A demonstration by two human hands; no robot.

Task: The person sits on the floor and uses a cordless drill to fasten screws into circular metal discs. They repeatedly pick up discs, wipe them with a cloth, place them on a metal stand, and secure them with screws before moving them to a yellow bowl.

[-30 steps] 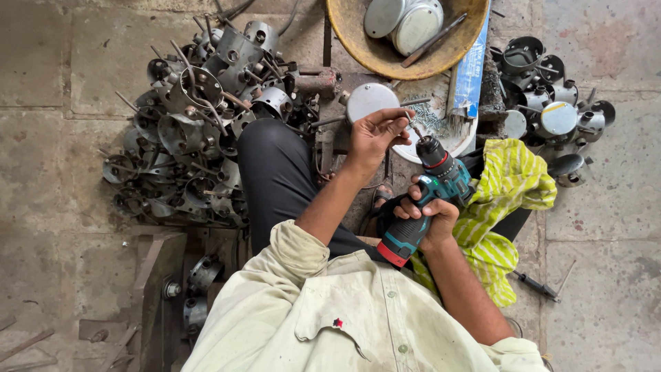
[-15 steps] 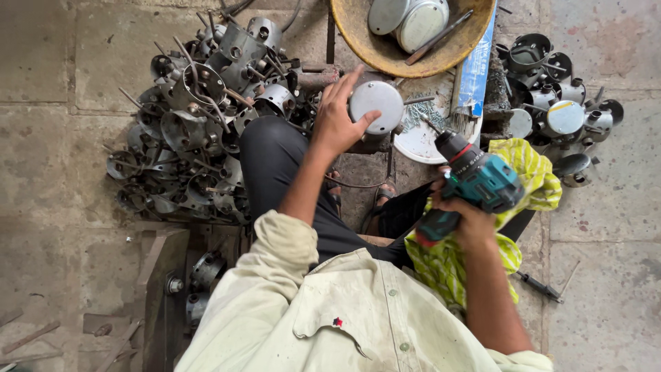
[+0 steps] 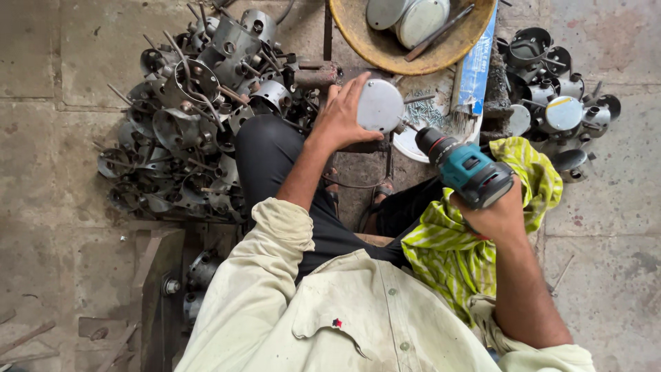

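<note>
The left hand (image 3: 342, 114) lies over a round grey metal disc (image 3: 380, 105), fingers spread along its left edge and top so that the disc is pressed down and cannot spin. The disc sits on a small dark stand just in front of the person's knees, near the middle of the floor area in view. Whether a housing lies beneath the disc cannot be told.

The right hand (image 3: 497, 215) is closed tightly around the grip of a teal and black cordless driver (image 3: 465, 169). The tool is tilted so that its chuck points up and left toward the right edge of the disc; the bit tip appears to meet the disc rim, though contact is too small to confirm. This angle keeps the tool body away from the holding hand.

A yellow-green striped cloth (image 3: 475, 238) is draped over the person's right thigh, under the driver. Just past the disc, a white plate (image 3: 412, 141) holds a scatter of small screws, within short reach of either hand.

A large heap of grey metal housings with rods (image 3: 200, 117) occupies the floor to the left. A smaller group of round metal housings (image 3: 554, 103) stands to the right. At the top edge of the floor area a yellow basin (image 3: 413, 58) contains oval metal lids, with a blue flat package (image 3: 476, 65) leaning beside it.
</note>
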